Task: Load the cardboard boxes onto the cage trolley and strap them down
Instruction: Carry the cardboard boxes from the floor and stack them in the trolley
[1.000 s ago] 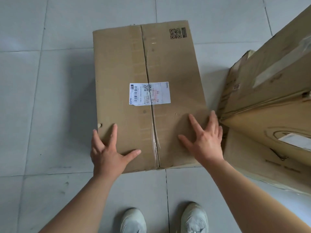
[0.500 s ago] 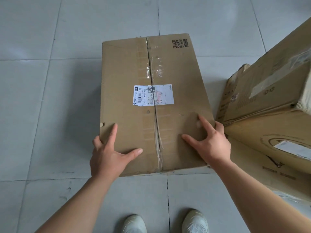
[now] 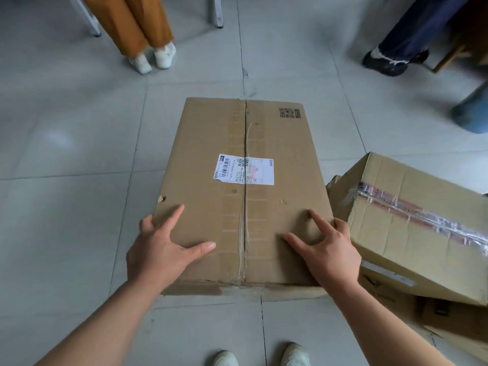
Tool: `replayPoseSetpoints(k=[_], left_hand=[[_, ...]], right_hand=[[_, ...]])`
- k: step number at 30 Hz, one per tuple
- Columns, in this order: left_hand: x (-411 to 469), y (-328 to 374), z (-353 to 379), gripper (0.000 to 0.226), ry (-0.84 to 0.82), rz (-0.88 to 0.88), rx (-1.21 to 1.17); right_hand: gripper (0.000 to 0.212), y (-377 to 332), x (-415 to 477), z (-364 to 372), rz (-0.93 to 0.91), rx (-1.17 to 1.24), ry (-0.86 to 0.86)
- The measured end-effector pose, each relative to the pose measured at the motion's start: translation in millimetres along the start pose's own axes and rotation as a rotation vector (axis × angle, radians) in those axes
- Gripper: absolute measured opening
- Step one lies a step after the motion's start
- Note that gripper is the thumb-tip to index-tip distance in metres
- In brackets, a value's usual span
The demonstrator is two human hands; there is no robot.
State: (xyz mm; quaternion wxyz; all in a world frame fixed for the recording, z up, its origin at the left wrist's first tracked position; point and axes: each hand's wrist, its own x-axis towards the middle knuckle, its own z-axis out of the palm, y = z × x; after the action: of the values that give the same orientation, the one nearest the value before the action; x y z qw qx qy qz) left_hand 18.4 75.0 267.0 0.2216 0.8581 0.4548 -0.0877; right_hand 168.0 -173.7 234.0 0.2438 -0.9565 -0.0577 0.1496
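Clasping the box (image 3: 211,143) by its near corners, we spread the fingers of left hand (image 3: 161,250) and right hand (image 3: 328,250) across top and sides, its length running away.

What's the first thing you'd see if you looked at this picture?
The big cardboard box in the middle of the floor, with a white label on its taped top. The left hand and the right hand hold its near corners, thumbs on top. Another taped box lies tilted at the right, and orange trousers stand far off, top left.
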Motion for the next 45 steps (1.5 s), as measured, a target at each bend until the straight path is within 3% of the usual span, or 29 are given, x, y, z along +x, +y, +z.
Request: replayPoseSetpoints(k=[10, 20, 36, 45], left_hand=[[-94.8, 134.7, -182.6, 0.11, 0.081, 0.171, -0.026], [-177.0, 249.1, -248.4, 0.116, 0.012, 0.525, 0.005], [-387.8, 360.9, -210.0, 0.122, -0.3, 1.194, 0.177], [-602.3, 412.3, -131.8, 0.124, -0.438, 1.524, 0.223]], right_hand=[[0.082, -59.7, -49.0, -246.0, 0.001, 0.04, 0.166], [0.082, -24.2, -153.3, -400.7, 0.236, 0.113, 0.396], [0.086, 82.9, -429.9, -460.5, 0.885, 0.205, 0.8], [0.086, 191.9, -601.9, -503.7, 1.154, 0.206, 0.995]])
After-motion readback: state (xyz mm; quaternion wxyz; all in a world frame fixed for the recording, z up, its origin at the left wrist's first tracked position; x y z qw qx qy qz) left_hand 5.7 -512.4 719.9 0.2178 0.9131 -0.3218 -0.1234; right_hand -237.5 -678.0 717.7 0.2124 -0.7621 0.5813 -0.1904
